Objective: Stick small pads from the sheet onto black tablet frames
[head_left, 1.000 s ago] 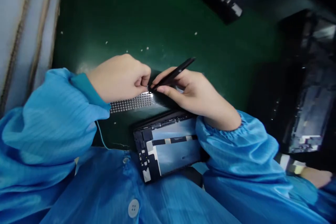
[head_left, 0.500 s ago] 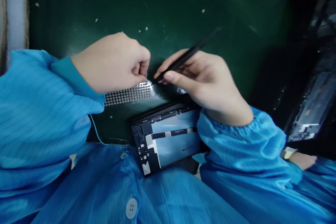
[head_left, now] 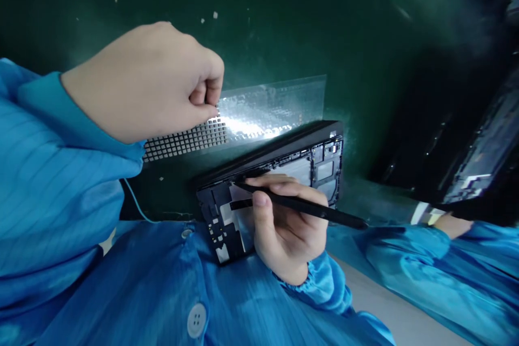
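Note:
My left hand (head_left: 150, 84) is closed in a pinch at the edge of a clear sheet (head_left: 279, 102) that carries rows of small grey square pads (head_left: 184, 139). Its fingertips hide the exact point of grip. In my right hand (head_left: 290, 221) is a pair of slim black tweezers (head_left: 302, 204), held like a pen. Their tips point left, over the upper edge of an open black device housing (head_left: 211, 213), which rests tilted at the table's near edge against my blue coat. My right fingers cover part of the housing's middle.
White scraps (head_left: 215, 14) lie scattered on the green table (head_left: 267, 38). Another open device (head_left: 478, 167) and dark parts are at the right. Beside me, a co-worker's hand (head_left: 452, 225) and blue sleeve (head_left: 413, 259) show.
My right hand has moved from the pad sheet down to the housing, turning the tweezers so their back end points right. My left hand keeps its pinch at the sheet.

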`<state>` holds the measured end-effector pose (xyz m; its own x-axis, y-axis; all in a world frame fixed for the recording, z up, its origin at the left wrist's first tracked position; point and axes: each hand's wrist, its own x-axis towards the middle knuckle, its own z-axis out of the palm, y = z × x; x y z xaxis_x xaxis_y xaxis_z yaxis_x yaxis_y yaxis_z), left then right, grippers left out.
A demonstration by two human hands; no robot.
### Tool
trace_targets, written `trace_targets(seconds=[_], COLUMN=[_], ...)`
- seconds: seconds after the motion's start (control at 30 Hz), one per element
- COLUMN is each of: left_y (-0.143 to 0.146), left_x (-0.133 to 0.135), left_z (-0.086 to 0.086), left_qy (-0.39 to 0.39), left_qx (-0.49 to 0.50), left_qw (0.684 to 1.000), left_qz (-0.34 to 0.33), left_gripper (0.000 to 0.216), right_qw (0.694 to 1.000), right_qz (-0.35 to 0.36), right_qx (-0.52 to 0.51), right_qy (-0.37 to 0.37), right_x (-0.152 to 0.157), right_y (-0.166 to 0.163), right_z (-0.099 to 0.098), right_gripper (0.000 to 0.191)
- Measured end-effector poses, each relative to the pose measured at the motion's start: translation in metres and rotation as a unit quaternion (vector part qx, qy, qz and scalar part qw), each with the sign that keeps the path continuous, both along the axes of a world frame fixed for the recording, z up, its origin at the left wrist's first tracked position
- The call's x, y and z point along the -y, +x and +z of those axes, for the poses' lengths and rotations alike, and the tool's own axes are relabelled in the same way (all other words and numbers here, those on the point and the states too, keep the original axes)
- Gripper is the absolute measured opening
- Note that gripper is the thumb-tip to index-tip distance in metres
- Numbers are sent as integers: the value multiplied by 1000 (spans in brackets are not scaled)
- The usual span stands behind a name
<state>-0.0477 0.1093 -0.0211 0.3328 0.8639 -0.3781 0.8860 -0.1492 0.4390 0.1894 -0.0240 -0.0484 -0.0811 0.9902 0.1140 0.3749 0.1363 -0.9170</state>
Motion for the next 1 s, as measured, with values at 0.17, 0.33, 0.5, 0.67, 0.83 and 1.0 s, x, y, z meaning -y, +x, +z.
trace_targets(seconds=[0.17, 0.33, 0.5, 0.67, 0.83, 1.0], left_y=[-1, -1, 1, 0, 1, 1], left_x=[-1, -2, -2, 0, -1, -2], left_z=[0, 2, 0, 1, 0, -2], left_qy=[12, 14, 0, 11, 3, 32], left_qx=[-13, 0, -7, 11, 5, -7], left_qw=[1000, 1000, 1000, 1000, 1000, 999], left_qz=[-14, -9, -4, -2, 0, -24], left_gripper=[39, 31, 32, 15, 17, 12], right_qw=[999, 981, 945, 926, 921, 938], right_qz=[42, 165, 299, 346, 360, 324], right_qx=[32, 85, 83, 82, 113, 41], right_qy=[-13, -57, -102, -128, -97, -113], right_x=[-1, -71, -152, -163, -164, -157], right_y=[9, 14, 0, -5, -5, -1], right_z=[17, 41, 33, 28, 29, 24], right_gripper=[36, 23, 13, 17, 14, 21])
